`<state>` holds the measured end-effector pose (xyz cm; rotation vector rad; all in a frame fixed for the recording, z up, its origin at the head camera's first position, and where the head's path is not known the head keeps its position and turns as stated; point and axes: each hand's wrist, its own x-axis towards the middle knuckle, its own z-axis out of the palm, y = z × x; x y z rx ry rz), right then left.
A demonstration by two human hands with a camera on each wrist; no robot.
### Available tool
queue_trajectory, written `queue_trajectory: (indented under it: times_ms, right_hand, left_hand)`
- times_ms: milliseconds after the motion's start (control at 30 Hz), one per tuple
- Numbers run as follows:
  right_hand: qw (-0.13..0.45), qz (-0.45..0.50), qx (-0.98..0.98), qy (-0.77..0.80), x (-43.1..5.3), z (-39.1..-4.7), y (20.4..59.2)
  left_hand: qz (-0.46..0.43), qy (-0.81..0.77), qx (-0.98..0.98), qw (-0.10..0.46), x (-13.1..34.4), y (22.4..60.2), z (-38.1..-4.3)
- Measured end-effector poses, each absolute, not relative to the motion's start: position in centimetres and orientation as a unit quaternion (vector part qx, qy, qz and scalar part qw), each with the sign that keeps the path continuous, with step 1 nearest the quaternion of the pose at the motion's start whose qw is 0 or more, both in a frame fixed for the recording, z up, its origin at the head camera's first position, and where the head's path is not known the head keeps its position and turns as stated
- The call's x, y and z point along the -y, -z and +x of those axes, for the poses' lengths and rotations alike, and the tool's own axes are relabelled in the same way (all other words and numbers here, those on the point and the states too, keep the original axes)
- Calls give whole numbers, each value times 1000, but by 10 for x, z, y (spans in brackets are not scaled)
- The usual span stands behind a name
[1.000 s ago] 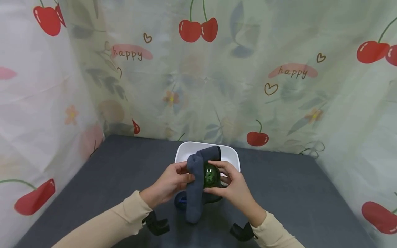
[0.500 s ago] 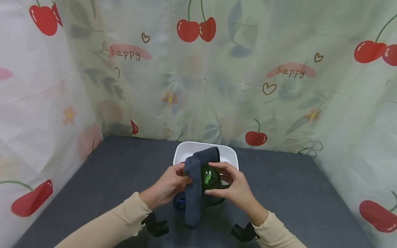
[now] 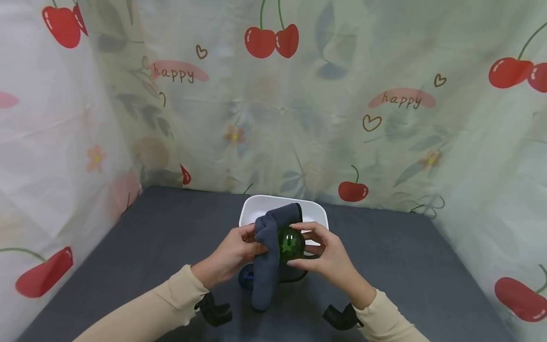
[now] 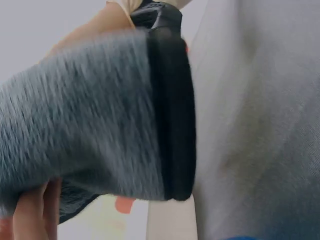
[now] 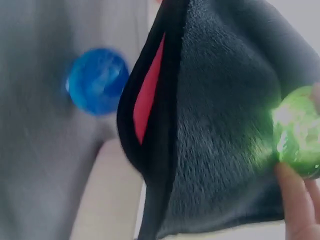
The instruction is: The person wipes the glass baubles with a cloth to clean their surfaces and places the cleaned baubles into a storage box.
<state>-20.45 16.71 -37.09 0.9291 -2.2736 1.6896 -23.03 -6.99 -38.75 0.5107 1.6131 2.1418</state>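
The right hand (image 3: 331,254) is gripping a green ball (image 3: 292,244) against a cloth (image 3: 265,270), whose long fold, running front to back, is separating it from the left hand (image 3: 231,253), which is pinching the cloth.

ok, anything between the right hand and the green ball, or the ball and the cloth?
Nothing visible. The right hand holds the green ball directly, and the ball appears to touch the grey cloth. The blue ball sits apart, blocking neither.
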Motion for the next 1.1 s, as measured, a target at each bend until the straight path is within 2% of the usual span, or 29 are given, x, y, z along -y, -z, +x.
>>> queue_trajectory:
  times_ms: [100,267,500,700,800,867,1033,1100]
  right_hand:
    - [64,312,747,-584,-166,-205,372]
    - [143,345,800,-471,-165,-203,370]
    - [66,320,738,-591,-166,-202,370]
    - [179,293,812,-472,-155,-202,376]
    - [202,281,835,-429,-153,-201,380]
    - [182,270,828,-457,-154,-201,382]
    - [90,225,765,-596,-158,-203,385]
    - [81,225,760,-604,-158,-203,384]
  left_hand:
    - [196,-767,-573,212,70,387,-230]
    - [206,-752,-590,208,72,384,-230]
    - [209,-751,-592,203,73,385,-229]
    - [187,-751,-605,186,67,388,-229]
    - [169,-749,-616,175,65,391,-229]
    - [163,-752,-615,171,65,392,-229]
    - [175,-767,-590,182,65,393,-230]
    - [182,-769,-583,187,64,392,-230]
